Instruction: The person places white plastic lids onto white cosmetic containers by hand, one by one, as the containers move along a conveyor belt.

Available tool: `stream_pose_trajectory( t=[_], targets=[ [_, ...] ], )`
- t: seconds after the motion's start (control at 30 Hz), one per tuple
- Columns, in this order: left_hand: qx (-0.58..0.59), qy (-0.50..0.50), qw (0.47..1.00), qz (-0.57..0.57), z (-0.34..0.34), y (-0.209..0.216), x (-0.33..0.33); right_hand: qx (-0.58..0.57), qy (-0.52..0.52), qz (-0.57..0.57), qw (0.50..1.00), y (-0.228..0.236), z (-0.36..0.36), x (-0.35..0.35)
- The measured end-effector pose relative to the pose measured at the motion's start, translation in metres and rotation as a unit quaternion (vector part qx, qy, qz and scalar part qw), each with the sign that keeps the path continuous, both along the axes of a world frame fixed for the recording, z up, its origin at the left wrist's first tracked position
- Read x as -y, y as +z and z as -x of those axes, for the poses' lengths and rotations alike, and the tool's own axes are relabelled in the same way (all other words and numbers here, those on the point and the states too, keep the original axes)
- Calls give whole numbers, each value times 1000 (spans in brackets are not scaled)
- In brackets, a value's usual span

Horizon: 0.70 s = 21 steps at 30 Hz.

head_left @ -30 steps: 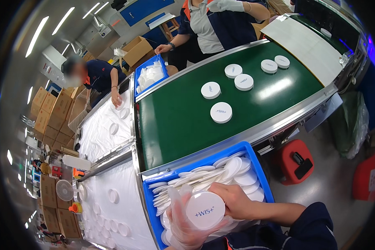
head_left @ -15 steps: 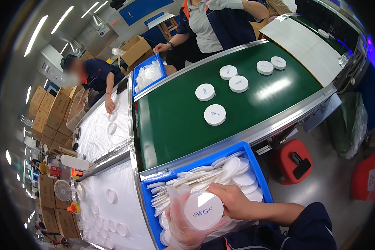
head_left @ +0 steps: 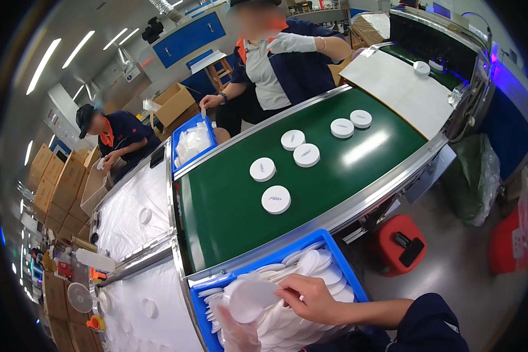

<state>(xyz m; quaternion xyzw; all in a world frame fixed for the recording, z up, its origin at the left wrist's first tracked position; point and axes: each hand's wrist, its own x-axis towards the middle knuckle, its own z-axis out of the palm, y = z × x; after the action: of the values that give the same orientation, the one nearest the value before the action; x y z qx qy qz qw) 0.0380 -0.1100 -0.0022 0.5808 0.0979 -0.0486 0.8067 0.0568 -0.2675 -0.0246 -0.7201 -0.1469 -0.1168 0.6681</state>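
Note:
My right hand [head_left: 311, 302], bare, pinches the edge of a thin white round disc [head_left: 251, 300] between thumb and fingers, above a blue bin [head_left: 345, 264]. Heaps of similar white discs [head_left: 287, 325] fill the bin. Close against the held disc's near left side is my left hand [head_left: 237, 335], in a clear plastic glove. Motion smears its fingers, so its grip cannot be made out. On the green conveyor belt [head_left: 217, 229] beyond lie several round white lids [head_left: 276, 200] with blue print.
A metal rail [head_left: 317, 220] edges the belt. Left of it stand white-covered tables [head_left: 135, 193] with round white pieces. Across the belt, a co-worker holds a white piece over another blue bin [head_left: 195, 151]; a second co-worker stands far left. A red stool [head_left: 396, 246] is at right.
The printed lid in my left hand no longer shows; a thin disc is now in my right fingers. The view has shifted, and the far-left co-worker has drawn their hands back from the table.

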Motion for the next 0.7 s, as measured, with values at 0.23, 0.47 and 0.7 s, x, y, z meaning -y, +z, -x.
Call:
stream_pose_trajectory(
  t=[0.23,0.47,0.7],
  targets=[
    [35,-115,950,-287,4,47,17,40,6,211,977,-15,2,-8],
    [17,-27,957,-290,8,4,-3,29,-43,119,992,-4,3,-8],
    [165,-26,868,-468,7,0,8,-59,75,97,991,-18,-1,-7]
  ],
)
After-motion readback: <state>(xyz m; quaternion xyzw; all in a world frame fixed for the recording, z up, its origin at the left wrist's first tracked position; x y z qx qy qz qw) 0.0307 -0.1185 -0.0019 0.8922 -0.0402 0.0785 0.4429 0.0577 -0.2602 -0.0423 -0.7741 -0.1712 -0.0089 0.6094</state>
